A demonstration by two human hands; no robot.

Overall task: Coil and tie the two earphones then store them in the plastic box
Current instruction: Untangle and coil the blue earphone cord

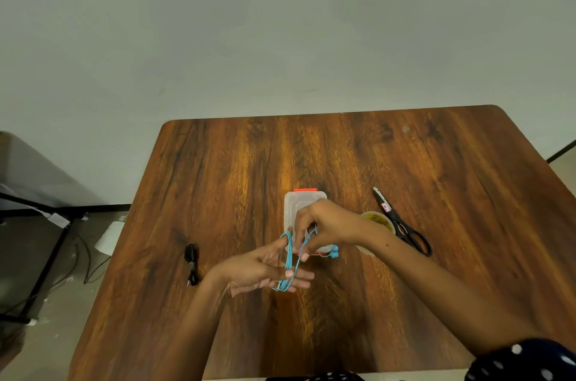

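Observation:
The blue earphone (290, 259) is wound in loops around the spread fingers of my left hand (265, 268), which is held flat over the table with fingers straight. My right hand (324, 224) pinches the free end of the blue cable just above the loops; the two blue earbuds (334, 251) hang below it. The black earphone (191, 262) lies coiled on the table to the left of my hands. The clear plastic box (293, 202) with red clips lies shut behind my hands, partly hidden by them.
Black-handled scissors (402, 221) and a roll of yellow tape (378, 220) lie right of the box. The wooden table (311, 156) stands against a pale wall. Left of the table stands a black metal frame (46, 256) with cables on the floor.

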